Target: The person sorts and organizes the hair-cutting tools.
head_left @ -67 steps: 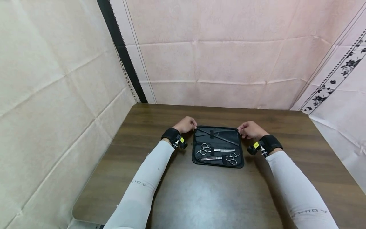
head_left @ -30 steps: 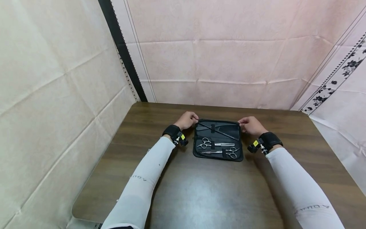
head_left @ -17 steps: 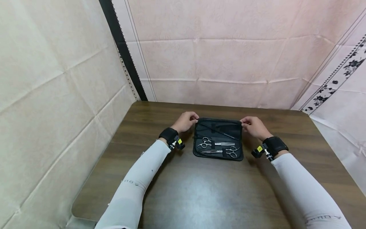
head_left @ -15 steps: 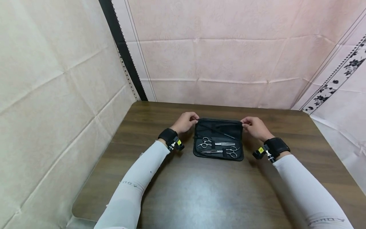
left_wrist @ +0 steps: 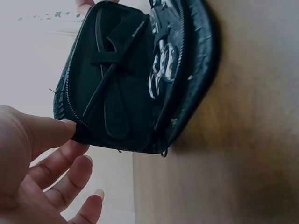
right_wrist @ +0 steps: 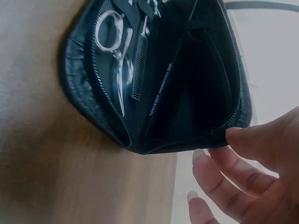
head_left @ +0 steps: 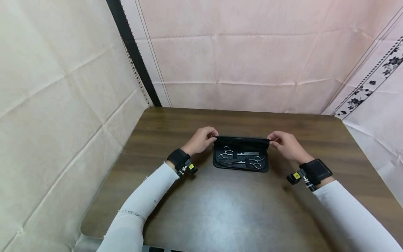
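A black zip case (head_left: 240,168) lies unfolded on the table, its far flap (head_left: 248,140) raised at an angle over the near half. My left hand (head_left: 201,140) pinches the flap's far left corner between thumb and fingers. At the far right corner, my right hand (head_left: 288,146) pinches the flap's edge. Two pairs of silver scissors (head_left: 257,164) sit under straps in the near half; the upper pair, thinning scissors (head_left: 248,153), has a toothed blade. Dark combs (left_wrist: 117,114) are strapped inside the flap in the left wrist view, one bearing white lettering (right_wrist: 160,91) in the right wrist view.
The brown wooden table (head_left: 204,210) has a rounded far-left corner. Pale cloth walls (head_left: 245,70) stand behind it and on the left. Black straps with small cameras (head_left: 185,164) circle both wrists.
The far flap, lying flat before, now tilts up toward me, lifted by both hands at its corners. Earlier the case slid slightly away from me. The combs are now hidden from the head view.
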Demonstrator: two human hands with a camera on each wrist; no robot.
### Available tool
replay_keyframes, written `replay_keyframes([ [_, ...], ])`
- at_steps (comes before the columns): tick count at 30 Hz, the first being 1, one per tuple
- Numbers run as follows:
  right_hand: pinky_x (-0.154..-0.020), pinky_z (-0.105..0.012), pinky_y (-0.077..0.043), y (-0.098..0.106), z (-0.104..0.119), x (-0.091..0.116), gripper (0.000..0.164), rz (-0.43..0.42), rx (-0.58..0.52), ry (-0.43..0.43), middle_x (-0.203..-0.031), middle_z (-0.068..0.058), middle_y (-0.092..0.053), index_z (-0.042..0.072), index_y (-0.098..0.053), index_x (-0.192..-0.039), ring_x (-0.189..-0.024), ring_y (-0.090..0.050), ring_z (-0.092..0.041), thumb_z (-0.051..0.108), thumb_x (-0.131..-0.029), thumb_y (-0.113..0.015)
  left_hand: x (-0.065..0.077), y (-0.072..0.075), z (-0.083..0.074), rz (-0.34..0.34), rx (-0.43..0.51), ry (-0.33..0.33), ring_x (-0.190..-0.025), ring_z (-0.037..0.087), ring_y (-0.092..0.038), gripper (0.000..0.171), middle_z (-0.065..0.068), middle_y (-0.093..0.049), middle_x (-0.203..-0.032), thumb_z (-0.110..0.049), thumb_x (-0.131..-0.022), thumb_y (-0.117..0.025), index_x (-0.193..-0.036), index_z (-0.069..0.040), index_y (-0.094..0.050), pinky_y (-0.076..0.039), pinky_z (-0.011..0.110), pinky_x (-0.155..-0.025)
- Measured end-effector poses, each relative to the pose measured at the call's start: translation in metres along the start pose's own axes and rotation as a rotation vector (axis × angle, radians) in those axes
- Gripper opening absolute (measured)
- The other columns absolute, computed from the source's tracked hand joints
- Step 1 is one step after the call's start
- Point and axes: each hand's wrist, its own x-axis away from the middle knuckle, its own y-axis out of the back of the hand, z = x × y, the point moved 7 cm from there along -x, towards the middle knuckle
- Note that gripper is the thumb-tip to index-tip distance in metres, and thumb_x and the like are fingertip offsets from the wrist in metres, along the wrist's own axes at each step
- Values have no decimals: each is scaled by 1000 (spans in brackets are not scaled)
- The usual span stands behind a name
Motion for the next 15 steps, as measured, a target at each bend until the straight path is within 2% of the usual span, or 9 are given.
replay_keyframes([
  [7,-78,-30,-55,-7,8,13,15,12,38,36,-110,-14,-68,4,-66,-115,-95,-65,-26,-1,-101,-60,14,-5,-3,14,-58,-23,-96,15,-59,9,1,-64,-107,-11,-104,-64,-111,-12,-69,-53,28,-84],
  [11,-78,-29,-54,-13,11,21,15,15,66,67,-110,-13,-67,4,-67,-112,-94,-64,-24,-3,-99,-63,24,-10,-4,32,-98,-40,-96,14,-61,11,0,-64,-108,-11,-103,-65,-113,-13,-69,-54,30,-84],
  [15,-75,-28,-52,-17,15,29,18,20,99,124,-107,-10,-65,6,-69,-109,-90,-60,-21,-6,-95,-67,35,-16,-7,47,-155,-75,-97,15,-62,14,0,-64,-111,-11,-101,-68,-115,-13,-69,-48,40,-99],
])
